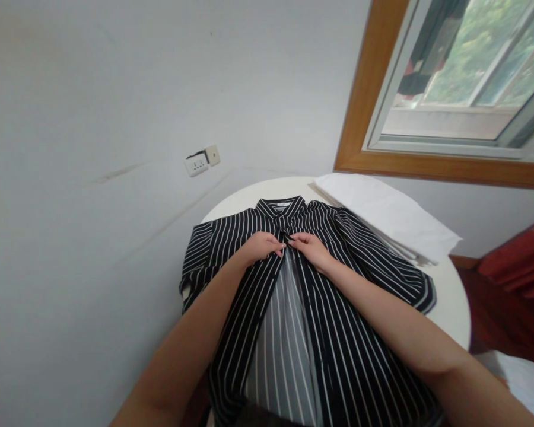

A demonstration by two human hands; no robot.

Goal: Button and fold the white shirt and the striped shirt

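Observation:
A black shirt with white stripes [347,332] lies flat on a round white table [449,296], collar away from me. Its front gapes open lower down and shows the grey inside. My left hand [260,246] pinches the left front edge just below the collar. My right hand [309,248] pinches the right front edge at the same height. The fingertips of both hands meet at the placket, closed on the fabric. Whether a button lies between them is too small to tell.
A folded white cloth [382,213] lies on the table's far right side, beside the shirt. A wall socket [198,163] sits on the white wall behind. A wood-framed window [449,89] is at upper right. Red fabric [516,267] lies beyond the table's right edge.

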